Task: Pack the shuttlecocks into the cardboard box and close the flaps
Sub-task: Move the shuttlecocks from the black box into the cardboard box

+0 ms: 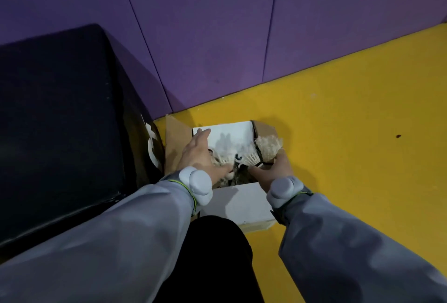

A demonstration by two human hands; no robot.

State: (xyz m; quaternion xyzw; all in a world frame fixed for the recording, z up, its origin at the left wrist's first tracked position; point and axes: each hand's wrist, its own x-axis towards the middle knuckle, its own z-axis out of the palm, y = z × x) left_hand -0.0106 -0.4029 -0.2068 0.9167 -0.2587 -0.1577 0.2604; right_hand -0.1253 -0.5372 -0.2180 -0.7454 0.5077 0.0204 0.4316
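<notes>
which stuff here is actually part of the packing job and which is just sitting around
Part of the job:
cardboard box, flaps open
shuttlecocks
left hand, over the box
right hand, holding shuttlecocks

Just there:
black padded block
purple wall
yellow floor

A cardboard box (pixel 177 143) with its flaps open is seen on the yellow floor (pixel 350 133), beside a big black block (pixel 60 121) on the left. White shuttlecocks (pixel 227 156) are piled inside it. One shuttlecock (pixel 269 146) is held over the box's right side by the right hand (pixel 274 168), and the left hand (pixel 199 155) is stretched flat over the left side.
</notes>
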